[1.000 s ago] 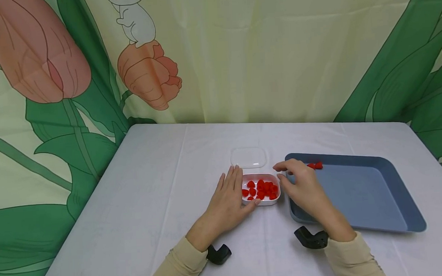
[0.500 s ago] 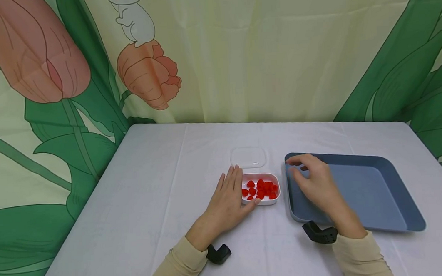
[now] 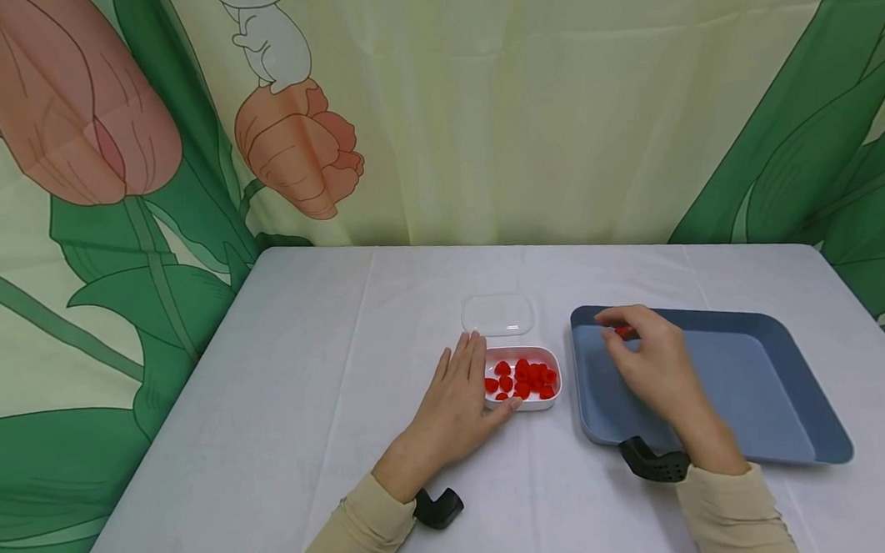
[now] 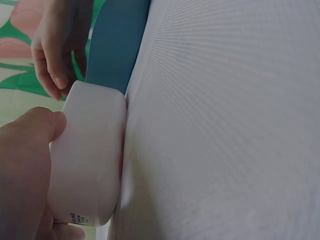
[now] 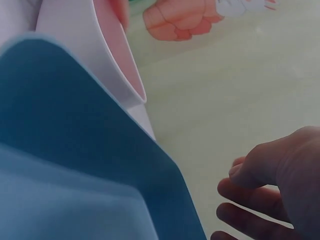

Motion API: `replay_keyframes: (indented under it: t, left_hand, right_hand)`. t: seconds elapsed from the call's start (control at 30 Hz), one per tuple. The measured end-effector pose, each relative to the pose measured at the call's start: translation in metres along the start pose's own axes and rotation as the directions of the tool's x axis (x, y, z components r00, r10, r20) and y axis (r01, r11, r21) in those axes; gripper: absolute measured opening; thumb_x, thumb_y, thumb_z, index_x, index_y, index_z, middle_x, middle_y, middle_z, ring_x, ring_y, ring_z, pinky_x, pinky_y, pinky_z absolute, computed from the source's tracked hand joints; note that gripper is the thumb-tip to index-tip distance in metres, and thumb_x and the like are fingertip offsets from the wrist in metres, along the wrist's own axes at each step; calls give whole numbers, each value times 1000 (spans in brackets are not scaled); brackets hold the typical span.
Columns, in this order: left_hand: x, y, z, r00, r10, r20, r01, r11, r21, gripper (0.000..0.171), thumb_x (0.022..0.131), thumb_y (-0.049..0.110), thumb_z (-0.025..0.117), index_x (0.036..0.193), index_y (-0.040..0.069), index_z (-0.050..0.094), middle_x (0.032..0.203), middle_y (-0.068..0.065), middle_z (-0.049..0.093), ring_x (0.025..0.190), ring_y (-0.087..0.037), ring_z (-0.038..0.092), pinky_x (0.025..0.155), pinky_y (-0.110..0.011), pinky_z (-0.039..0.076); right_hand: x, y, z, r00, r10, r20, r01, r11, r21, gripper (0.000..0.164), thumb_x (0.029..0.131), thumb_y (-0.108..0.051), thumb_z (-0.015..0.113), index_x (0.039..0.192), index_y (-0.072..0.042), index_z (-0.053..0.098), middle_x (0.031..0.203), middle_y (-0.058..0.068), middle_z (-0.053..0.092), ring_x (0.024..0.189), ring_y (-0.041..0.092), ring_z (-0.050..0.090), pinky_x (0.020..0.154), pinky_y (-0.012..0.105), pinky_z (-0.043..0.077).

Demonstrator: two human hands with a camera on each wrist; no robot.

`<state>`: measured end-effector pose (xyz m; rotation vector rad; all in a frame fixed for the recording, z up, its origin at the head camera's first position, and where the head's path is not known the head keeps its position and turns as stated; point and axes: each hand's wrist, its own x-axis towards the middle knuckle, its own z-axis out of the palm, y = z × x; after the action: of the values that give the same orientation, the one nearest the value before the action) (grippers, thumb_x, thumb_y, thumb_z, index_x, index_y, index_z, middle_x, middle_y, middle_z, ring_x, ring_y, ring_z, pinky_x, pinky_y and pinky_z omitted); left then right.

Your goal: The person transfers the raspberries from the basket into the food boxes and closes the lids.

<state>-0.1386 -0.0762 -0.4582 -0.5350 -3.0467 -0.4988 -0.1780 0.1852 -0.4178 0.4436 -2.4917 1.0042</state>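
A small white box (image 3: 535,405), pinkish inside, holds several small red berry-like pieces (image 3: 535,375). My left hand (image 3: 453,409) lies against its left end with straight fingers, and the thumb touches the near rim. From the left wrist, the thumb (image 4: 57,125) shows at the edge of the box (image 4: 90,155). My right hand (image 3: 657,365) is over the left part of a blue-grey tray (image 3: 748,377), thumb and fingers apart. A red piece (image 3: 624,332) shows in the gap between them. In the right wrist view the fingers (image 5: 250,197) hold nothing.
Behind the box lies a clear plastic lid (image 3: 497,315) on the white tablecloth (image 3: 271,452). The tray's raised rim (image 3: 578,378) stands just right of the box. A printed curtain (image 3: 517,122) hangs behind the table.
My right hand has moved right from beside the box to over the tray, partly covering the red pieces there. The left hand and the box have stayed put.
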Motion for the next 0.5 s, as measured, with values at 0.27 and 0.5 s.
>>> replay_keyframes:
  t: [0.27, 0.5]
  left_hand:
    - [0, 0, 0, 1000, -1, 4, 1, 1000, -13, 92, 94, 58, 51, 157, 1, 16, 165, -14, 20, 155, -28, 13, 125, -51, 15]
    - [0, 1, -2, 1000, -13, 18, 13, 999, -32, 92, 94, 58, 52, 158, 2, 15, 165, -13, 21, 155, -28, 13, 125, -52, 15]
  right_hand:
    - [0, 6, -4, 999, 30, -10, -30, 1000, -6, 22, 87, 5, 64, 106, -3, 71, 102, 13, 71, 87, 26, 64, 70, 15, 46]
    - [0, 10, -6, 998, 57, 5, -56, 998, -31, 20, 88, 4, 65, 106, -1, 70, 102, 15, 70, 92, 29, 66, 76, 24, 48]
